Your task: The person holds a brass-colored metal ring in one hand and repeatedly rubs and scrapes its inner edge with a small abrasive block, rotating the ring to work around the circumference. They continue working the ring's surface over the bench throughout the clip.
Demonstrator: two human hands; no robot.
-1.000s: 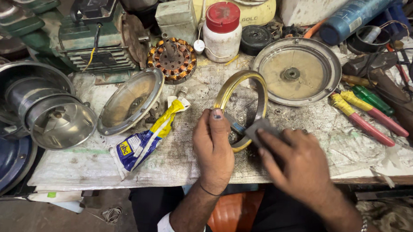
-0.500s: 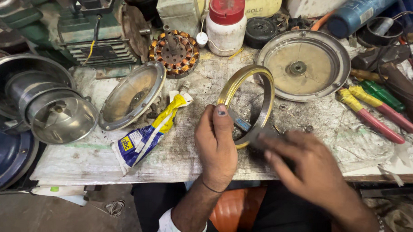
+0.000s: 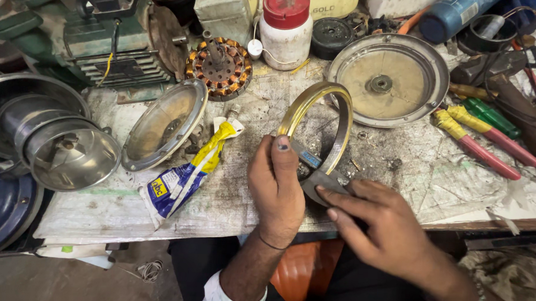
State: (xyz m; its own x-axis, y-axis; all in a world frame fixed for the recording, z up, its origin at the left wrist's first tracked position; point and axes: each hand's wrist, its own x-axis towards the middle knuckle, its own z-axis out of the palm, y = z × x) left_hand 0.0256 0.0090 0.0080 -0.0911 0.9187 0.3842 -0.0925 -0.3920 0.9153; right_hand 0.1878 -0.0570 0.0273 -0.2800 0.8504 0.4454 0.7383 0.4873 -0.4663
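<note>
- Gripping the near lower edge of the brass-coloured metal ring [image 3: 318,127], my left hand [image 3: 277,189] is closed on it, thumb up along the rim.
- My right hand [image 3: 379,222] presses flat fingers on a small grey strip [image 3: 325,181] against the ring's bottom; I cannot tell whether it pinches it.
- I see the ring standing tilted on the paper-covered bench [image 3: 236,197], its long axis running away from me, leaning right.
- Both hands meet at its near end; the left is nearer.
- A yellow-and-blue glue tube [image 3: 187,171] lies to the left.
</note>
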